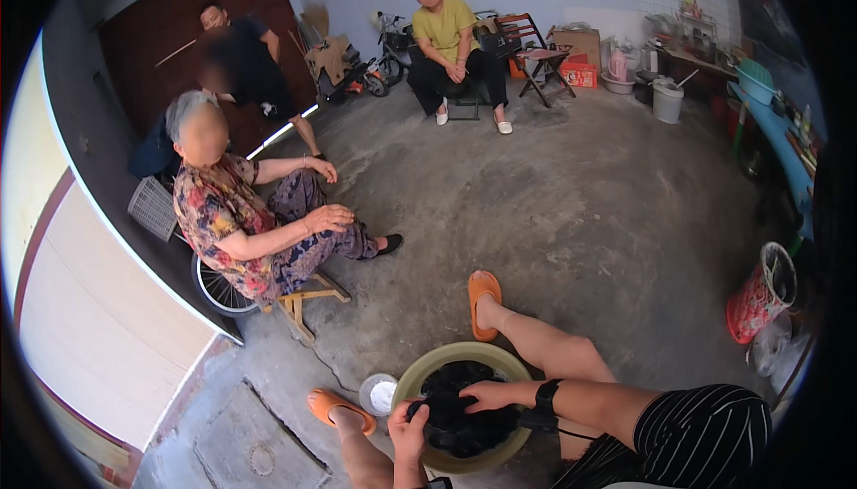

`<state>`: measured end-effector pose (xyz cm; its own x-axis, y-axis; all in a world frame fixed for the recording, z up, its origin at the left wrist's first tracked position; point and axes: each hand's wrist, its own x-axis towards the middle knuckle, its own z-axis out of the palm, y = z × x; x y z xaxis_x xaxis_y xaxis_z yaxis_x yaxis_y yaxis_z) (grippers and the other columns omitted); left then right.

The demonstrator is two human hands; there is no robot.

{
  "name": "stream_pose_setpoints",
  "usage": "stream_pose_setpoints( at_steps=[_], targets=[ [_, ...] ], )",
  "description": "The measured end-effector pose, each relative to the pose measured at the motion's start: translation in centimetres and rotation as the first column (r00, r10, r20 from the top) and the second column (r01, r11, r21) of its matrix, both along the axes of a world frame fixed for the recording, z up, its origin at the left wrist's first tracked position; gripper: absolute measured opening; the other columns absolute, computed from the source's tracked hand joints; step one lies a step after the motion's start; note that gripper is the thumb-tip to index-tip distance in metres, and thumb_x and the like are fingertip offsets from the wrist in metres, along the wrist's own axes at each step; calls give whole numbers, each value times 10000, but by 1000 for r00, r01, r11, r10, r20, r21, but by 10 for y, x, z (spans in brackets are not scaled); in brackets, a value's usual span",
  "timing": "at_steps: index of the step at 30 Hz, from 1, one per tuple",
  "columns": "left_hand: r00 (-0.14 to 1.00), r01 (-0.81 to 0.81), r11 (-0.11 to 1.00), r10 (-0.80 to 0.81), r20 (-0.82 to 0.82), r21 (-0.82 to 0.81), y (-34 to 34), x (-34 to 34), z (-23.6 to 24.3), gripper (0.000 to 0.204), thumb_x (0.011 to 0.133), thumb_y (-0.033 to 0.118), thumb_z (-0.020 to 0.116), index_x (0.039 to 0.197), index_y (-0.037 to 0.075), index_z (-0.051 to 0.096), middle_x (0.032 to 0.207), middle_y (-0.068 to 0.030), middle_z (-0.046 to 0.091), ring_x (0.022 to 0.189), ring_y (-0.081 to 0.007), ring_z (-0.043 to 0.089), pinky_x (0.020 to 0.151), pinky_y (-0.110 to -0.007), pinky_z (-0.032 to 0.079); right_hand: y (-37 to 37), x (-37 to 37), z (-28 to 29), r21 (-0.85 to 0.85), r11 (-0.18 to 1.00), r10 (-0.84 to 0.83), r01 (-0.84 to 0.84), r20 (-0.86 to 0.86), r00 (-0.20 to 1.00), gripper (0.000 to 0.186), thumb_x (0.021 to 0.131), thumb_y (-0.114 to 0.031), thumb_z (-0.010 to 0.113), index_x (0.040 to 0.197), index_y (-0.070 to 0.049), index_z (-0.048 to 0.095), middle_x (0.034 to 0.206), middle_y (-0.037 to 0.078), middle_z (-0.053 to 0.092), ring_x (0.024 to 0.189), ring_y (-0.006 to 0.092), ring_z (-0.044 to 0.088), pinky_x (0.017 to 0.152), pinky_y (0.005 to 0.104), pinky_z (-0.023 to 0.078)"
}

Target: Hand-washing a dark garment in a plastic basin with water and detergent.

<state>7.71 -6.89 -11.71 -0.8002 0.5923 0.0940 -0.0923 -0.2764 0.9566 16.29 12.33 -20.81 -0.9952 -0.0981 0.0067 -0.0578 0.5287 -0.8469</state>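
Note:
A wide olive-green basin (502, 357) sits on the floor between my orange-slippered feet, with black wet fabric (453, 431) in it. My left hand (408, 428) is at the basin's left side, fingers closed on a bunch of that fabric. My right hand (484, 395) reaches into the basin from the right, its fingertips in the black fabric, fingers partly hidden by it. A small clear bowl with white powder (382, 393) stands just outside the basin, to its upper left.
Three people sit or bend around: one in floral clothes (237, 221), one in yellow (444, 29), one in dark clothes (241, 56). A blue bench with items (777, 136), a red patterned bin (750, 310), a white bucket (668, 101) and a step edge (210, 355) surround the concrete floor.

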Motion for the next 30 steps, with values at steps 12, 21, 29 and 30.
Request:
stream_pose_setpoints(
  at_steps=[12,21,29,30],
  targets=[
    [981,-143,890,69,181,432,-24,-2,28,214,778,145,681,862,27,523,856,-91,614,770,-182,594,750,-326,490,10,-6,20,-143,955,-269,259,-53,962,198,812,-52,548,1009,-33,538,974,118,593,930,250,565,807,344,430],
    [963,-76,967,8,270,242,0,-30,16,165,898,170,530,977,27,546,889,-26,596,792,-107,556,739,-246,454,35,-9,123,-666,683,-244,300,180,953,238,813,0,455,1043,-1,517,939,71,590,894,162,568,773,283,469],
    [973,-226,861,221,-64,-455,-5,-31,-75,227,916,190,485,915,-21,570,833,-50,572,791,-99,485,745,-249,403,21,-12,89,-656,532,-203,536,516,832,328,765,-48,529,1092,-34,507,936,64,559,868,164,560,751,280,458],
    [964,-267,845,232,-131,-463,7,-29,-71,239,916,191,482,926,-30,570,840,-62,576,803,-111,489,759,-256,402,30,-7,71,-590,612,-276,526,464,842,392,723,-67,565,1109,-28,502,993,71,549,902,188,551,767,293,446]
  ],
)
